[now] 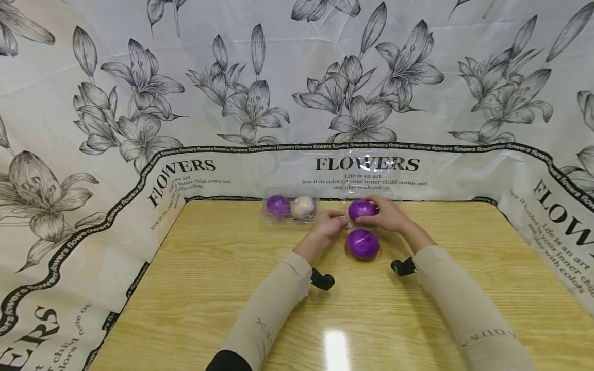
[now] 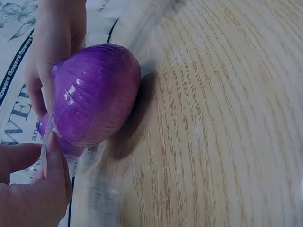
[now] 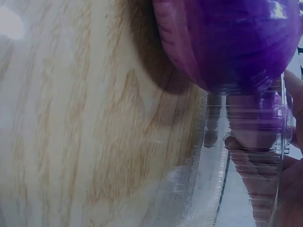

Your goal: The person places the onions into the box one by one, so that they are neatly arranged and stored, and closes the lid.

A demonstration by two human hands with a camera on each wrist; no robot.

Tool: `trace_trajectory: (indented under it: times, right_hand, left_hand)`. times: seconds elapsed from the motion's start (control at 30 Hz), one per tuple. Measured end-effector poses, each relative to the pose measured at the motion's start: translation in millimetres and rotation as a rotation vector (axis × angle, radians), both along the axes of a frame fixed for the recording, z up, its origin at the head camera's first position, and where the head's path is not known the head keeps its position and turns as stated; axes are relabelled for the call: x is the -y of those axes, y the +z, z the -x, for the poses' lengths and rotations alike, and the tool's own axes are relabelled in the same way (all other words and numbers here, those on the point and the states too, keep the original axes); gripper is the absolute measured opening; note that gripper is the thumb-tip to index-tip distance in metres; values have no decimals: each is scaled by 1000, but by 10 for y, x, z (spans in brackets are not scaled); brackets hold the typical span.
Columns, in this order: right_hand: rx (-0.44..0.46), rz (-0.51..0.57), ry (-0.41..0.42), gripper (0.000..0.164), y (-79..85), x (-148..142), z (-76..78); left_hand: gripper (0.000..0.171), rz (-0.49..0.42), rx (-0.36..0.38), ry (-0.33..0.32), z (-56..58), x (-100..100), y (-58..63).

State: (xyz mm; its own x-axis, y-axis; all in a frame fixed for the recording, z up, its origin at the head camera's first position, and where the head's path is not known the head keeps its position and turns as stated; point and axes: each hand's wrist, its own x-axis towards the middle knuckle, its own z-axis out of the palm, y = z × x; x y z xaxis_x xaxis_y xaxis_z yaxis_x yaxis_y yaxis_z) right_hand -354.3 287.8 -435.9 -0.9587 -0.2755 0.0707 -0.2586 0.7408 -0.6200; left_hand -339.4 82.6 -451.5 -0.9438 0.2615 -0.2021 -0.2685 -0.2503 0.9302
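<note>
My right hand (image 1: 389,214) grips a purple onion (image 1: 362,210) that sits in an open clear plastic clamshell box (image 3: 196,184) at the back of the table. The lid (image 1: 371,164) stands raised behind it. With thumb and fingertips, my left hand (image 1: 328,226) pinches the box's thin clear edge (image 2: 43,153). In front of the box a second purple onion (image 1: 363,244) lies on the wood; in the left wrist view this onion (image 2: 97,94) partly hides the one in the box.
Left of my hands stands another clear box (image 1: 271,219) holding a purple onion (image 1: 278,206) and a pale onion (image 1: 303,207). A floral fabric backdrop (image 1: 260,170) rises right behind the wooden table (image 1: 209,288). Black wrist mounts (image 1: 322,280) jut from both sleeves.
</note>
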Motion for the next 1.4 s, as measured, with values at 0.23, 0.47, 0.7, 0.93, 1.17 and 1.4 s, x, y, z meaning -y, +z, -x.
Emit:
trace_trajectory:
  times: [0.23,0.47,0.7,0.93,1.17,1.4]
  right_hand:
    - [31,-8,29,82,-11,29,35]
    - [67,-19,49,82,12,21,53]
    - [78,-19,66,85,38,0,59]
    - [90,-23,75,85,100,-34,-6]
    - [50,-34,98,85,192,-61,-90]
    - [3,-66,140,82,256,-102,-187]
  left_hand:
    - [43,-1,16,-2,0,1,16]
    - [45,-14,27,2,6,-11,16]
    - [42,-9,12,11,12,-18,10]
    - [41,-4,5,17,23,-18,3]
    - [41,17,7,19,20,-11,11]
    - [43,28,7,12,-5,-6,33]
